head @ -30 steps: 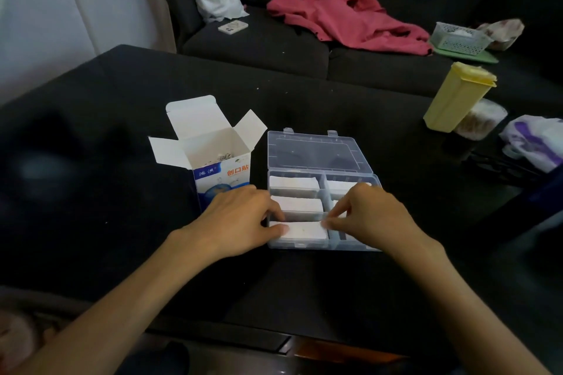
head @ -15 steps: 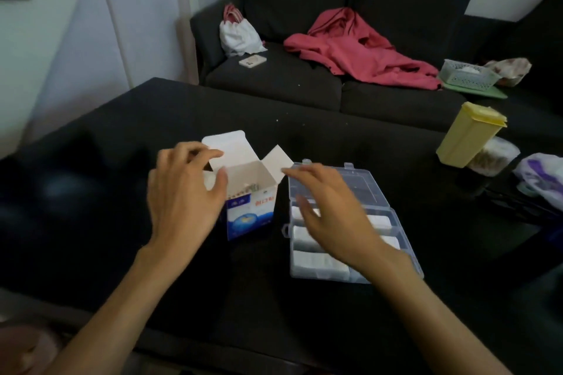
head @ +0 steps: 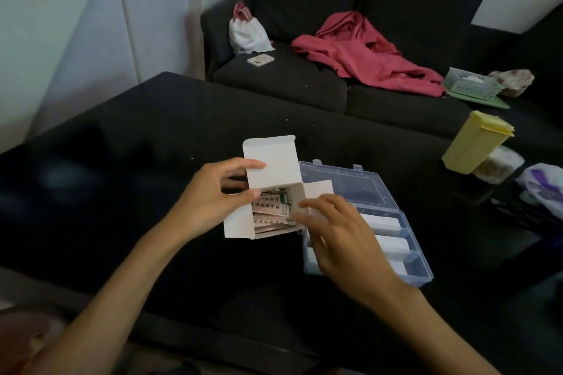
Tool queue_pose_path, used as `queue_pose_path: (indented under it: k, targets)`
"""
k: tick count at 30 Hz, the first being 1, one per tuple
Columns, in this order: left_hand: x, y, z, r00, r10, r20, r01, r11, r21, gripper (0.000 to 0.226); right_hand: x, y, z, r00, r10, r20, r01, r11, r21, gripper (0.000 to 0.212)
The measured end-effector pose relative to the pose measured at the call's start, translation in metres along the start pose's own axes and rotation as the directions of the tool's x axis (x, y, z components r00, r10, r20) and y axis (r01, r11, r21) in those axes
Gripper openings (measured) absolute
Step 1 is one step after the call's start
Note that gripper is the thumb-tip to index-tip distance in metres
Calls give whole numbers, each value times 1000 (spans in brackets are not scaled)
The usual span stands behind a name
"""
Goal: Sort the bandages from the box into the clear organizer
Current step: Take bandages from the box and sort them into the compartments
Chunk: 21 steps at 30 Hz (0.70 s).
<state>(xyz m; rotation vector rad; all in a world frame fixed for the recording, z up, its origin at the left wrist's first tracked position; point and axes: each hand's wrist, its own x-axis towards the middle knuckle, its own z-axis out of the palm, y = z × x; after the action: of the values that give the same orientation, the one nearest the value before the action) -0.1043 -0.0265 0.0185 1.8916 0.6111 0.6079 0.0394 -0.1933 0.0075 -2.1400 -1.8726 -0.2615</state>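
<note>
A white cardboard box (head: 275, 166) with its flaps open is tilted toward me above the black table, and wrapped bandages (head: 271, 211) show inside its mouth. My left hand (head: 210, 199) grips the box from the left, thumb on its rim. My right hand (head: 338, 237) reaches to the box's open mouth, fingertips at the bandages; whether it pinches one I cannot tell. Just right of the box lies the clear organizer (head: 420, 272), lid folded back, with white bandage stacks (head: 385, 222) in its compartments, partly hidden by my right hand.
A yellow lidded container (head: 475, 143) and a clear tub stand at the table's right, with a purple-and-white bag (head: 545, 189) beside them. Behind the table a dark sofa (head: 304, 85) holds a red garment, a white bag, a phone and a small basket.
Both hands left the organizer. My left hand took hold of the box and tipped its mouth toward me; my right hand moved from over the organizer to the box's opening.
</note>
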Motion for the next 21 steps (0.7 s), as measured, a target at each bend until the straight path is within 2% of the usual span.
queue_pose_path:
  k: [1,3,7,10,12,14,16,21]
  targets:
    - [-1,0,0,1000,4,-2,-4,1000,2,42,7,-4,-5,1000,20,-2,-20,998,53,32]
    - [-1,0,-1,1000,-8,-14,7,1000,-11,42,27,-12,-13,995,61,81,-70,992,105,29]
    - [0,-3,1,997,-16,-69,15,1000,-13,37,67,-20,-4,947,100,304,-112,993,24,32]
    - [-1,-5,6,981,2,-193,-3,1000,-4,22,86,-21,3,905,107,412,-88,994,-64,32]
    - [0,-10,9,947,16,-320,29,990,137,11,97,-22,7,879,107,465,-78,994,-83,34]
    - [-1,-11,9,917,28,-398,72,969,236,7,105,-23,13,872,102,478,-61,993,-101,36]
    - [0,-11,8,909,27,-416,76,970,230,8,110,-22,19,889,85,449,-27,991,-134,36]
    - [4,-13,4,955,-129,-266,153,985,73,22,107,-17,20,915,-9,403,66,990,-128,29]
